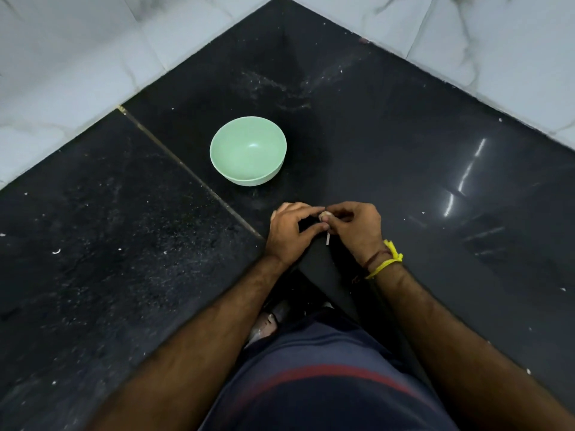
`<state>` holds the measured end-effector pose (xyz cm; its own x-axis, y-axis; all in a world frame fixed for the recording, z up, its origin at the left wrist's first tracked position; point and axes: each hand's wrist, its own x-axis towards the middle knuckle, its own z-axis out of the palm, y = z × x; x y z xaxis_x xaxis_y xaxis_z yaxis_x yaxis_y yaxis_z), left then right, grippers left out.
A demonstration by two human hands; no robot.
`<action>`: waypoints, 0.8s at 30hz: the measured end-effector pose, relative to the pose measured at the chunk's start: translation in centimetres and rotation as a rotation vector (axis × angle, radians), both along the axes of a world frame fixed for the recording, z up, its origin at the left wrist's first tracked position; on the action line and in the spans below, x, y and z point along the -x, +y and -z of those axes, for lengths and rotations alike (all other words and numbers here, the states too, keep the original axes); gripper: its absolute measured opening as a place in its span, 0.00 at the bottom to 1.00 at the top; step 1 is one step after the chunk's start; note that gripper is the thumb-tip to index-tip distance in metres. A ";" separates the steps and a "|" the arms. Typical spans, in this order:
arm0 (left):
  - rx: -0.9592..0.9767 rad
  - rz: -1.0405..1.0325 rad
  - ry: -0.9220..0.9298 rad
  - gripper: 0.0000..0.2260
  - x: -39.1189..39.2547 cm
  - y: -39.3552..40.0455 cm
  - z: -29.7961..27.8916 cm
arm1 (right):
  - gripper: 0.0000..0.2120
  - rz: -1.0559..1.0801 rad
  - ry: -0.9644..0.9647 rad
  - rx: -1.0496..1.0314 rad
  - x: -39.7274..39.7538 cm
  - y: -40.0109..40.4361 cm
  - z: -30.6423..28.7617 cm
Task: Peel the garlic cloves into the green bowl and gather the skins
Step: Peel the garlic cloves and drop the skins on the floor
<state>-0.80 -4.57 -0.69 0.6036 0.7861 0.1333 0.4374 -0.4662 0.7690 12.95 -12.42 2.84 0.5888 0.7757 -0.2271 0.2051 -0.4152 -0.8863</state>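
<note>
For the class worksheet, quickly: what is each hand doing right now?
Left hand: fingertips pinch the garlic clove.
Right hand: fingers curled, also pinching the same clove, with a strip of skin hanging below.

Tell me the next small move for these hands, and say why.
Probably keep stripping the skin before moving to the bowl. Both hands, left hand and right hand, pinch the garlic clove between their fingertips, and a pale sliver of skin hangs below it, so peeling looks unfinished. The green bowl sits empty on the black counter just ahead.
</note>
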 end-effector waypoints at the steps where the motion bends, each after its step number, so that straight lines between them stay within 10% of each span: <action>1: 0.008 0.000 -0.022 0.17 0.0 0.1 0.2 | 0.05 0.007 0.105 -0.021 -0.1 -0.2 0.1; 7: 0.049 -0.029 -0.091 0.16 0.1 0.2 0.1 | 0.07 -0.058 0.354 -0.094 -0.8 -1.1 -0.2; 24: 0.184 -0.045 -0.132 0.13 0.2 -0.3 -1.1 | 0.10 -0.169 0.258 -0.067 -1.4 -0.4 0.3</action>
